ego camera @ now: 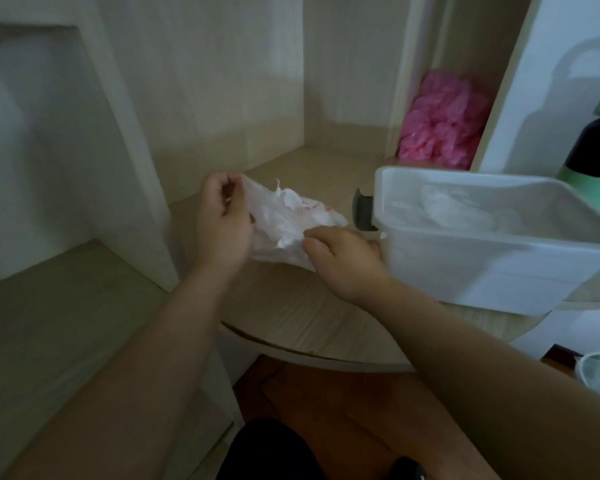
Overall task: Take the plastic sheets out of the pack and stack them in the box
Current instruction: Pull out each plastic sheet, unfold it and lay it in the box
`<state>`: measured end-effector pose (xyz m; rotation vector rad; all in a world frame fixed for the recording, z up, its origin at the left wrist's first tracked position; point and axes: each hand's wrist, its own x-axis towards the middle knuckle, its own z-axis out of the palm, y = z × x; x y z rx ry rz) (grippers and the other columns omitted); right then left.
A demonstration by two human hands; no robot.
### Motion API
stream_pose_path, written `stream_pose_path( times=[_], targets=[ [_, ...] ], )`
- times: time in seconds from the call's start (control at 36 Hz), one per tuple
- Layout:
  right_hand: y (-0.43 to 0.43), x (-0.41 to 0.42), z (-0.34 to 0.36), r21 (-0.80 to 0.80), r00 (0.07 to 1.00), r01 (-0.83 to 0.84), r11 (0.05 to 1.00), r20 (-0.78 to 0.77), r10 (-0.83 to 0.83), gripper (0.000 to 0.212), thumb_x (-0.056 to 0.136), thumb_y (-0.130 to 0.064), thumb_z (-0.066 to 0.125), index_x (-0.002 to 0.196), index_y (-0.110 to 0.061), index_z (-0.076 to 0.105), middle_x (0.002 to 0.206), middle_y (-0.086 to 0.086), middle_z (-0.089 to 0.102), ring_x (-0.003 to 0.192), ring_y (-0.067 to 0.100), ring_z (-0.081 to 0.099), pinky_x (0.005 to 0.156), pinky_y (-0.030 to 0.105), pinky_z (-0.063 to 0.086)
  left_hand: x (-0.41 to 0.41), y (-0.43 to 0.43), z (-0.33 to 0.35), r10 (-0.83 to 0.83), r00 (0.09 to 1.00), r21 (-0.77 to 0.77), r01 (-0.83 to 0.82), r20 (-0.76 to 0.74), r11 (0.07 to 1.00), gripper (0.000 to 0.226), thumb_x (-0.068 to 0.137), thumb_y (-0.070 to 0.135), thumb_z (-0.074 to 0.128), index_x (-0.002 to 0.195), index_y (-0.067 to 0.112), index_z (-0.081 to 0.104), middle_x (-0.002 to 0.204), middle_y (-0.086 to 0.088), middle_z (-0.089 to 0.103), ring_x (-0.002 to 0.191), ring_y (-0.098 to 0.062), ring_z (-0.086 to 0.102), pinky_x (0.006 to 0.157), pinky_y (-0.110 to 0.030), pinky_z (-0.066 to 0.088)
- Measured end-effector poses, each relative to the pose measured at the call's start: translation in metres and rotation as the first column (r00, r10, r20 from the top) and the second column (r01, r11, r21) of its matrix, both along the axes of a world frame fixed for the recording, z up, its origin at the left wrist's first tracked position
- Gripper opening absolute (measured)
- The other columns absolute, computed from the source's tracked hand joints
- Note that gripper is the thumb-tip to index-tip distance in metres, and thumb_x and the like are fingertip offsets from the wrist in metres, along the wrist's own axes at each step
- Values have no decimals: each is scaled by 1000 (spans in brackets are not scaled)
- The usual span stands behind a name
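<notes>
Your left hand (224, 221) pinching the pack (291, 223) at its top-left corner, fingers closed on it, your right hand (343, 261) gripping its lower-right edge, pack stretched btwn both, clear box (499, 271) just right of your right hand w/ sheets (444, 202) inside

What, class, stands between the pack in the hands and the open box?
Nothing visible. The pack, held by the left hand and right hand, sits just left of the box, whose top is open.
</notes>
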<state>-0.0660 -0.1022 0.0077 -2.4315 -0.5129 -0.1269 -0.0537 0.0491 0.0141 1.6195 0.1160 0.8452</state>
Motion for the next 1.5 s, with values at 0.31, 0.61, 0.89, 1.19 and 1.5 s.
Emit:
stream_pose_path(
  times=[0.31, 0.61, 0.89, 1.19, 1.5],
  targets=[
    [6, -1, 14, -138, 916, -242, 961, -359, 179, 37, 103, -33, 27, 129, -17, 48, 131, 8, 51, 101, 18, 49, 82, 27, 35, 3, -6, 24, -91, 995, -84, 95, 47, 992, 26, 95, 6, 45, 84, 29, 52, 78, 12, 57, 61, 6, 53, 59, -15, 45],
    [11, 9, -27, -527, 952, -297, 797, -225, 206, 41, 101, -36, 32, 140, -22, 38, 145, 6, 38, 130, 26, 37, 105, 41, 35, 4, 0, 26, -113, 989, -165, 127, 92, 978, 20, 95, 11, 51, 85, 28, 57, 80, 2, 60, 79, -18, 56, 74, -40, 46],
    [0, 11, 40, 631, 966, 199, 750, -255, -41, 40, 92, -30, 35, 67, -12, 60, 68, 7, 63, 67, 24, 53, 61, 30, 35, -17, -13, 30, -143, 961, 167, 104, 239, 980, 18, 100, 16, 46, 91, 31, 49, 79, 14, 54, 69, -3, 51, 64, -22, 44],
    [-23, -1, 91, 745, 926, 161, 648, -341, 161, 19, 89, -26, 61, 77, -11, 59, 67, 9, 55, 48, 17, 47, 48, 24, 34, -25, -40, 27, -415, 885, 400, 309, 211, 863, 16, 91, 35, 50, 88, 49, 56, 78, 15, 60, 64, -10, 53, 59, -35, 47],
    [-67, -6, 120, 942, 706, 63, 330, -276, 652, 15, 71, -4, 43, 84, -4, 51, 65, 7, 50, 59, 20, 53, 75, 40, 52, -8, -63, 46, -559, 826, -271, 524, -66, 807, 43, 100, 49, 32, 119, 22, 59, 119, -2, 63, 117, -19, 56, 99, -38, 43]
  ],
)
